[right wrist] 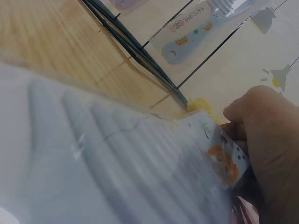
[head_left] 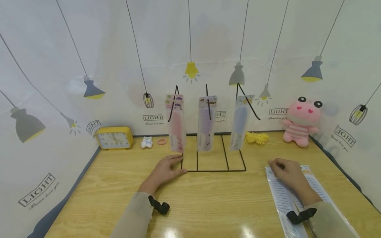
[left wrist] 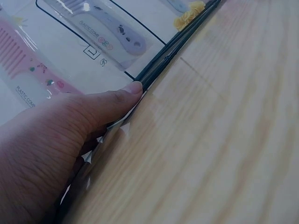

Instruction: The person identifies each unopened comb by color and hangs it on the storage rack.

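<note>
A black wire rack (head_left: 217, 171) stands on the table with packaged plastic combs on its hooks: pink (head_left: 176, 124), purple (head_left: 205, 124) and blue (head_left: 239, 124). My left hand (head_left: 166, 168) rests at the rack's front left corner, thumb along the front bar, fingers against the side bar. At the right, my right hand (head_left: 290, 175) pinches the top card of a blue comb packet (right wrist: 224, 163), its fingertips partly hidden behind it. In the head view, blue comb packets (head_left: 278, 195) lie under that hand and forearm.
Along the back stand a yellow clock (head_left: 114, 138), a small white bear figure (head_left: 147, 142), a pink ring (head_left: 161, 141), a yellow yarn bundle (head_left: 256, 138) and a pink plush toy (head_left: 300, 122). A lamp-printed cloth (head_left: 190, 39) hangs behind and at both sides.
</note>
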The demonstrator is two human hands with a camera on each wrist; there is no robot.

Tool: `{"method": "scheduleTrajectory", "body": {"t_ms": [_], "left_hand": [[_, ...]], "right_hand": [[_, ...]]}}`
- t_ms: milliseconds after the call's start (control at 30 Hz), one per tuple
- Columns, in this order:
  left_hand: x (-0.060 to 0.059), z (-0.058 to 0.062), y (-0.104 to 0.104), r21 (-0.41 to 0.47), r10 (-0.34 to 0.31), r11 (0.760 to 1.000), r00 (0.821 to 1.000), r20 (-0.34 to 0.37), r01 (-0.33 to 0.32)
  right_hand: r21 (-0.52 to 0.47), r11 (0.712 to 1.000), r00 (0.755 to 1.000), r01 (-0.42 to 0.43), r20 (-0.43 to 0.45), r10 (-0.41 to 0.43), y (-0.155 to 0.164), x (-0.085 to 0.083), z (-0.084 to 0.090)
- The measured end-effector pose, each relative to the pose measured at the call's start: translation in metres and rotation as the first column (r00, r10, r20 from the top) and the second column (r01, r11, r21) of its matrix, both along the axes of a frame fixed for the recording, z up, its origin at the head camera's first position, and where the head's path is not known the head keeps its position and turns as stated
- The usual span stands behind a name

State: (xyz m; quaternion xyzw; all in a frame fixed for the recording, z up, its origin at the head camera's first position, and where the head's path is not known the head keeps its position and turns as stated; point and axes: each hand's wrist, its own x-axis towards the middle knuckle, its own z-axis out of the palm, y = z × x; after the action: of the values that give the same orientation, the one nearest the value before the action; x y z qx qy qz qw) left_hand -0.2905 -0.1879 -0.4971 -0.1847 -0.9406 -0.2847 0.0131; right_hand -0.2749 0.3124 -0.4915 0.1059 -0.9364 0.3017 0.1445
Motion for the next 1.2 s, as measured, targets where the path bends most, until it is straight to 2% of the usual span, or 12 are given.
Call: {"method": "scheduleTrajectory", "body": {"t_ms": [67, 233, 333, 600, 767, 1067, 1200], "left_hand": [[0.000, 0.000, 0.000, 0.001, 0.000, 1.000, 1.000, -0.003, 0.000], [0.002, 0.000, 0.001, -0.015, 0.004, 1.000, 1.000, -0.004, -0.004], [0.004, -0.001, 0.002, -0.017, 0.001, 1.000, 1.000, 0.003, -0.001], [0.001, 0.001, 0.004, -0.027, 0.001, 1.000, 1.000, -0.012, -0.001], [0.002, 0.001, 0.003, -0.024, 0.000, 1.000, 1.000, 0.001, 0.000], [0.004, 0.002, 0.003, -0.003, 0.005, 1.000, 1.000, -0.005, -0.005], [0.004, 0.002, 0.002, 0.013, 0.005, 1.000, 1.000, -0.005, -0.005]], "right_hand": [[-0.020, 1.000, 1.000, -0.007, -0.004, 0.007, 0.001, 0.000, 0.002], [-0.090, 0.985, 0.988, -0.148, 0.036, 0.151, 0.007, 0.002, 0.000], [-0.119, 0.975, 0.978, -0.187, 0.074, 0.197, 0.012, 0.004, -0.004], [-0.163, 0.985, 0.985, -0.055, 0.153, 0.081, 0.014, 0.002, -0.002], [-0.166, 0.986, 0.987, -0.011, 0.155, 0.037, 0.012, 0.002, -0.002], [-0.161, 0.984, 0.978, -0.072, 0.182, 0.101, 0.011, 0.004, 0.000], [-0.173, 0.984, 0.983, -0.048, 0.164, 0.076, 0.010, 0.002, 0.003]]}}
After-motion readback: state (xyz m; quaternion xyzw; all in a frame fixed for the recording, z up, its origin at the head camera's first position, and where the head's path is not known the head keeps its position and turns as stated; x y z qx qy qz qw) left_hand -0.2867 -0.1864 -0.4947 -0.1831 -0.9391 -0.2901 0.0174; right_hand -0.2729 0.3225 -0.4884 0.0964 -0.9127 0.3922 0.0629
